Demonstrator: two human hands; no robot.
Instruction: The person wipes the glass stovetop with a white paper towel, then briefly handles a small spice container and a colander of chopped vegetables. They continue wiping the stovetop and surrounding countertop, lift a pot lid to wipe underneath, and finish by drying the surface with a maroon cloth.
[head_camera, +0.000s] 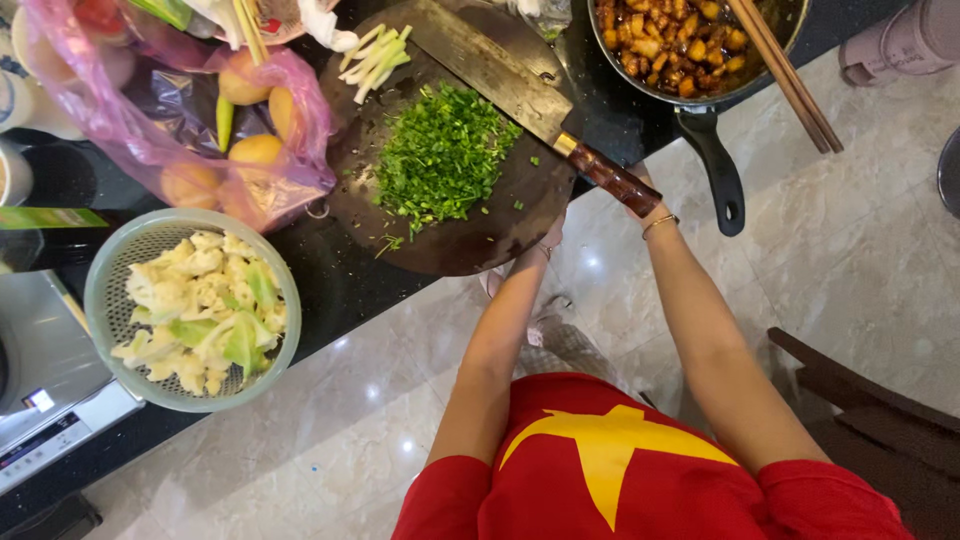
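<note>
Chives (440, 155) sit finely chopped in a pile mid cutting board (470, 240), right hand (640, 190) clamped on cleaver (500, 75) handle with blade flat beside them, left hand (548, 240) on the board's near edge, grip unclear; likely next: gather pile, needing blade slid under.

We see both arms bare, reaching fwd from short red sleeves, elbows bent a little, forearms angled up & away from the torso. Right hand (640, 190) is mostly hidden; what shows is closed in a grip, wrist straight, w/ a thin bracelet round it. Left hand (548, 240) lies lower, just inside the right, only its heel & wrist in view, fingers out of sight so we can't tell their pose; it also has a thin bracelet. The two forearms run approx parallel, near each other but apart.
</note>
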